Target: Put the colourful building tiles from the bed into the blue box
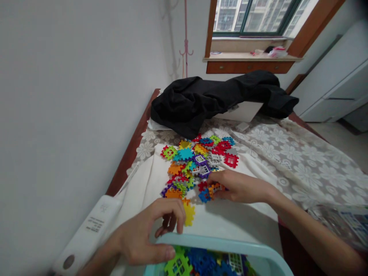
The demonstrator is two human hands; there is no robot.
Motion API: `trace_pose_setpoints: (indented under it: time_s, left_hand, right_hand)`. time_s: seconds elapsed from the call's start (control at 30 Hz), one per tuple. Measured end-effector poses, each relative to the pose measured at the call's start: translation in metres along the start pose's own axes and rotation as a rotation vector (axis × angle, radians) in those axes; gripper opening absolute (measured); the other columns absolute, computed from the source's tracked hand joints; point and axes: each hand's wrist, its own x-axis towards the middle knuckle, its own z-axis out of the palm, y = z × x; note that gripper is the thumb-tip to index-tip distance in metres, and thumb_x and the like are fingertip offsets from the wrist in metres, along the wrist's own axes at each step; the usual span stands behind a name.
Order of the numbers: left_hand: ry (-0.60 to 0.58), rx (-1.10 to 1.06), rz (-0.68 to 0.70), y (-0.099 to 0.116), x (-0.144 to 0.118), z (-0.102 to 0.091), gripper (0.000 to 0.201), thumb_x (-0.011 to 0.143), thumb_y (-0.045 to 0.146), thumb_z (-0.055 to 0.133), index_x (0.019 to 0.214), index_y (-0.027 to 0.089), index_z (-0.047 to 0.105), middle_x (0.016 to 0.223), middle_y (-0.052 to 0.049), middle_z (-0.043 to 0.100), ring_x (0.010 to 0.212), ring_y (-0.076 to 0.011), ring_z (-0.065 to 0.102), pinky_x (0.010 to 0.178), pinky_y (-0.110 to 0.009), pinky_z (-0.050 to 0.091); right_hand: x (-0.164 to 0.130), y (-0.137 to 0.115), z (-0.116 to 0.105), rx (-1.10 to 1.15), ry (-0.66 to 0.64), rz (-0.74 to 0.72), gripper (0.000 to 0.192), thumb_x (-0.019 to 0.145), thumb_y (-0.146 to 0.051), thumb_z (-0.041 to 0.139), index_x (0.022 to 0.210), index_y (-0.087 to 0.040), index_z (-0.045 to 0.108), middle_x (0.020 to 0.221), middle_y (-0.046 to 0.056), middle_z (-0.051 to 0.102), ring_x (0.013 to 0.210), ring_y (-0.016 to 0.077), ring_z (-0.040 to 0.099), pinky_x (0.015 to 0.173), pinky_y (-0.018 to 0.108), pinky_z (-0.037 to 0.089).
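Note:
Many colourful toothed plastic building tiles [184,154] lie in a loose pile on a white cloth [244,214]. At the pile's near right side, my right hand [234,186] is closed on an orange building tile [215,189], partly hidden by the fingers. A blue tile [204,195] and a red tile [202,186] are right beside it. My left hand [152,230] grips the rim of a light-blue plastic bin [218,243], thumb inside and fingers outside. More tiles sit in the bin, among them a green window tile [178,262]. A yellow tile [189,213] lies just beyond my left fingers.
Behind the pile, a black garment [224,92] is draped over a white panel [243,112]. A floral cover [310,161] spreads to the right, with a clear plastic bag [342,222] at its edge. A white device [89,234] stands by the left wall.

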Motion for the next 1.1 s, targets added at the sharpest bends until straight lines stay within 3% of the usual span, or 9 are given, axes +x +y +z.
trace_pose_setpoints:
  time_s: [0.13,0.23,0.3,0.47,0.6,0.8,0.87,0.97,1.1]
  left_hand:
    - [-0.162,-0.138,-0.254,-0.009,0.002,-0.004,0.050,0.069,0.062,0.081,0.082,0.022,0.053,0.066,0.007,0.045,0.055,-0.0091,0.035,0.045,-0.021,0.026]
    - [-0.318,-0.229,-0.360,-0.019,0.004,-0.009,0.057,0.063,0.065,0.085,0.067,0.021,0.048,0.052,0.009,0.040,0.046,-0.0076,0.032,0.040,-0.022,0.021]
    - [-0.369,-0.281,-0.393,-0.023,0.003,-0.013,0.059,0.063,0.065,0.087,0.061,0.022,0.046,0.048,0.008,0.042,0.041,-0.0076,0.034,0.036,-0.022,0.024]
    - [-0.552,-0.471,-0.441,-0.023,-0.003,-0.022,0.050,0.066,0.064,0.088,0.067,0.024,0.059,0.052,0.001,0.061,0.040,-0.0168,0.056,0.040,-0.029,0.049]
    - [-0.533,-0.539,-0.468,-0.022,-0.003,-0.024,0.046,0.066,0.062,0.089,0.065,0.024,0.062,0.050,0.000,0.063,0.041,-0.0201,0.061,0.040,-0.031,0.051]
    - [-0.549,-0.587,-0.510,-0.025,-0.003,-0.023,0.046,0.064,0.057,0.092,0.065,0.024,0.060,0.048,0.000,0.063,0.038,-0.0208,0.062,0.037,-0.030,0.052]
    - [-0.544,-0.581,-0.519,-0.024,-0.004,-0.023,0.046,0.065,0.059,0.090,0.066,0.024,0.061,0.048,0.000,0.064,0.040,-0.0212,0.063,0.038,-0.031,0.052]
    - [-0.556,-0.586,-0.518,-0.024,-0.004,-0.024,0.044,0.067,0.059,0.089,0.067,0.025,0.062,0.050,0.000,0.065,0.040,-0.0221,0.064,0.037,-0.032,0.052]
    - [-0.579,-0.619,-0.530,-0.024,-0.001,-0.024,0.041,0.067,0.055,0.091,0.068,0.024,0.064,0.052,0.000,0.068,0.040,-0.0212,0.065,0.038,-0.031,0.054]
  right_hand:
    - [0.000,0.007,0.000,0.139,-0.055,0.011,0.020,0.100,-0.025,0.065,0.119,-0.020,0.068,0.101,0.006,0.079,0.092,0.0215,0.072,0.076,0.028,0.052]
    - [0.000,0.014,-0.001,0.190,-0.065,0.012,0.025,0.100,-0.023,0.064,0.124,-0.020,0.067,0.104,0.005,0.078,0.091,0.0195,0.072,0.075,0.027,0.052]
    - [-0.001,0.018,-0.003,0.195,-0.055,0.013,0.025,0.099,-0.022,0.064,0.124,-0.020,0.068,0.104,0.005,0.077,0.089,0.0187,0.070,0.075,0.026,0.052]
    - [-0.001,0.019,-0.008,0.204,-0.073,-0.029,0.016,0.098,-0.022,0.065,0.113,-0.019,0.069,0.096,0.003,0.075,0.085,0.0178,0.067,0.074,0.026,0.050]
    - [0.000,0.022,-0.008,0.238,-0.068,-0.043,0.015,0.100,-0.026,0.063,0.112,-0.019,0.069,0.096,0.003,0.076,0.083,0.0179,0.068,0.072,0.027,0.050]
    - [-0.004,0.030,-0.014,0.313,0.074,-0.093,0.027,0.096,-0.036,0.071,0.117,-0.019,0.069,0.105,0.005,0.074,0.094,0.0193,0.066,0.081,0.030,0.052]
    - [-0.012,0.020,-0.018,0.478,0.081,-0.120,0.029,0.095,-0.038,0.073,0.117,-0.020,0.068,0.101,0.003,0.073,0.089,0.0178,0.067,0.078,0.029,0.054]
    - [-0.027,-0.017,-0.022,0.664,0.032,-0.189,0.027,0.093,-0.036,0.075,0.116,-0.022,0.070,0.098,0.004,0.074,0.086,0.0173,0.070,0.077,0.029,0.057]
    - [-0.040,-0.071,-0.020,0.578,-0.129,-0.330,0.027,0.094,-0.034,0.075,0.120,-0.025,0.074,0.113,0.009,0.076,0.104,0.0222,0.071,0.094,0.037,0.056]
